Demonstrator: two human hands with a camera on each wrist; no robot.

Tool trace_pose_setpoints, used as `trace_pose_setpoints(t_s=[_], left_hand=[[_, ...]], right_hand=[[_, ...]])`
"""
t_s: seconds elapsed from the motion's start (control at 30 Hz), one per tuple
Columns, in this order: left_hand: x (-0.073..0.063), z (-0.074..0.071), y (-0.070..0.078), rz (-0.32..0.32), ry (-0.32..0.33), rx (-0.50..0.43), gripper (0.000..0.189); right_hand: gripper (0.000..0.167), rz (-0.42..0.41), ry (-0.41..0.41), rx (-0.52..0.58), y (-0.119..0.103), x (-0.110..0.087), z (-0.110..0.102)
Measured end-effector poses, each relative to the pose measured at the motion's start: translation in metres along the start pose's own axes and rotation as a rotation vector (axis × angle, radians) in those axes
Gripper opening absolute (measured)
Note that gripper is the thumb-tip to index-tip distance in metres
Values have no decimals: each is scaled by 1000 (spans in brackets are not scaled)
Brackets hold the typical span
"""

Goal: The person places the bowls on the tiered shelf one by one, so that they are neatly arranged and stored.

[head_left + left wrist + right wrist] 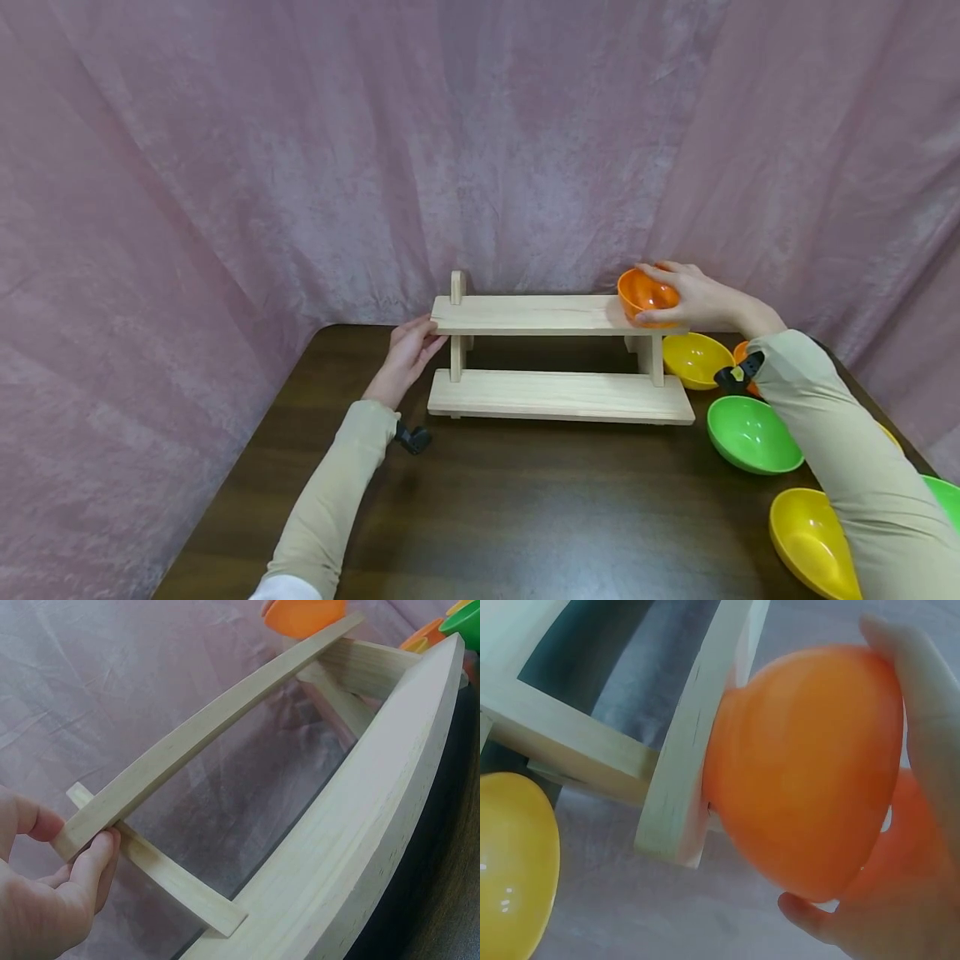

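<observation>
A two-tier pale wooden rack (555, 313) stands near the back of the dark table. My left hand (407, 354) pinches the left end of its upper shelf (180, 754) between thumb and fingers. At the opposite end, an orange bowl (643, 293) is upright on that shelf, and my right hand (701, 300) grips its rim. The right wrist view shows the bowl's base against the shelf board (679, 765), with the thumb and fingers spread around the bowl (810, 765).
Right of the rack are a yellow bowl (697, 360), a green bowl (753, 433) and a nearer yellow bowl (810, 537). My right sleeve partly covers another orange bowl (741, 352) and a green bowl (943, 498). A pink curtain (480, 150) hangs behind the table.
</observation>
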State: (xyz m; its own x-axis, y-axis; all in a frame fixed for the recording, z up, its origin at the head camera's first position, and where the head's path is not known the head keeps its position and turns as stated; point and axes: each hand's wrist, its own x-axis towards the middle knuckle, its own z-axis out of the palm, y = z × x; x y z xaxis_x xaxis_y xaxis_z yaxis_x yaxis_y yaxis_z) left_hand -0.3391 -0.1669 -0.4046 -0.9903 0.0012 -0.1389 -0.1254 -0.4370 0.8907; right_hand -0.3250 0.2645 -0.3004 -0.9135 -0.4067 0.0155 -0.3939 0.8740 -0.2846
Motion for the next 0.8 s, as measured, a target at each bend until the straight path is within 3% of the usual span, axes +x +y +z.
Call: trace_pose_setpoints(t_s=[0.3, 0.8], left_hand=[[1, 1, -1, -8, 6, -8, 51], [1, -2, 2, -18, -5, 5, 50]], right_hand=[[91, 23, 21, 5, 4, -9, -4], [77, -68, 166, -18, 14, -34, -5]])
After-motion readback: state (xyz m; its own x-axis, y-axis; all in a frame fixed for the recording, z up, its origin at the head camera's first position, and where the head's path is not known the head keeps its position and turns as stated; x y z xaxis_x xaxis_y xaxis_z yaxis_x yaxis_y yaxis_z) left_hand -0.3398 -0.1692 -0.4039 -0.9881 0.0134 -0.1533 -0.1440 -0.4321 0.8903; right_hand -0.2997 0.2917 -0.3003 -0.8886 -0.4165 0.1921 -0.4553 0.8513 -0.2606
